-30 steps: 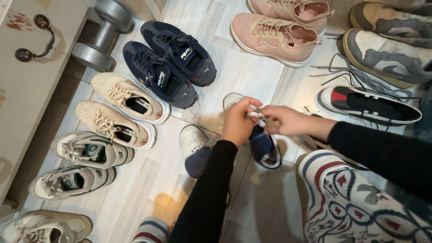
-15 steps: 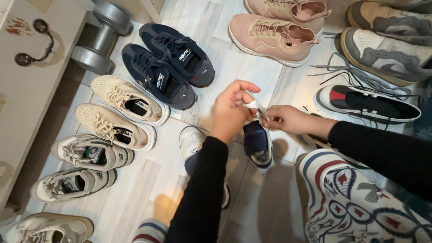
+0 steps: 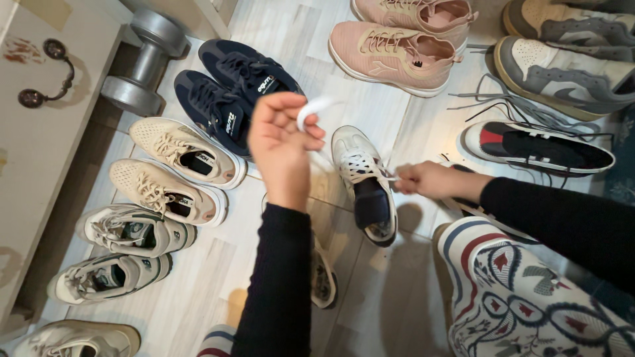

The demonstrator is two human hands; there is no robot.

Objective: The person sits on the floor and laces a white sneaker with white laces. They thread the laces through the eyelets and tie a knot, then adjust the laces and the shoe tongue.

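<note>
1. White sneaker (image 3: pixel 362 182): lies on the pale plank floor (image 3: pixel 198 277) between the two hands; its long axis runs up and down the view, toe away from the person, heel with dark lining toward them, slightly tilted to the right.
2. White lace (image 3: pixel 314 106): one end looped and raised above the sneaker.
3. Left hand (image 3: pixel 283 142): lifted over the floor, fingers curled, thumb and fingertips pinching the lace loop.
4. Right hand (image 3: pixel 430 180): low, just beside the sneaker's right flank, closed on the other lace end.
5. Navy sneaker pair (image 3: pixel 235 89): left of the raised hand.
6. Grey dumbbell (image 3: pixel 142 63): upper left.
7. Pink sneaker (image 3: pixel 397 56): above, well apart.
</note>
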